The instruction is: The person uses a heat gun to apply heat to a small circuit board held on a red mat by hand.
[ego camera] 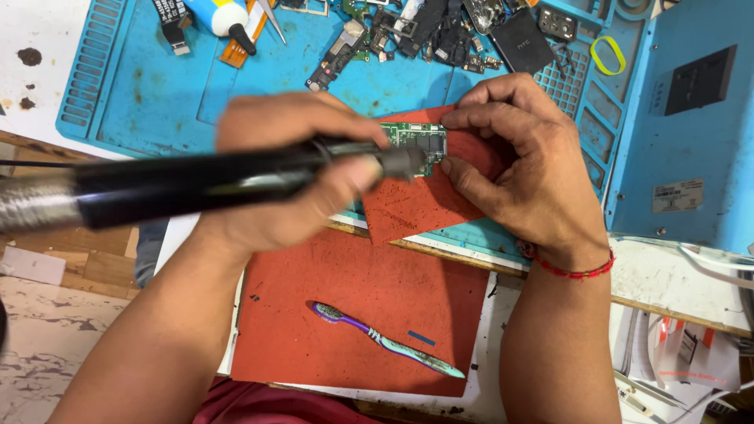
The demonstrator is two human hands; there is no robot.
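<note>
My left hand [290, 169] grips a long black hot-air tool [196, 180] whose grey nozzle tip reaches a small green circuit board [420, 140]. The board lies on a small red mat [428, 200] over the blue work mat [157, 86]. My right hand [522, 169] pinches the board's right edge with thumb and fingers and steadies it. A red thread bracelet circles my right wrist.
A larger red mat [353, 306] lies near me with a purple and teal toothbrush [389, 340] on it. Phone parts [440, 35], a glue bottle [220, 16] and a yellow band [606, 55] sit at the back. A blue box [691, 126] stands at the right.
</note>
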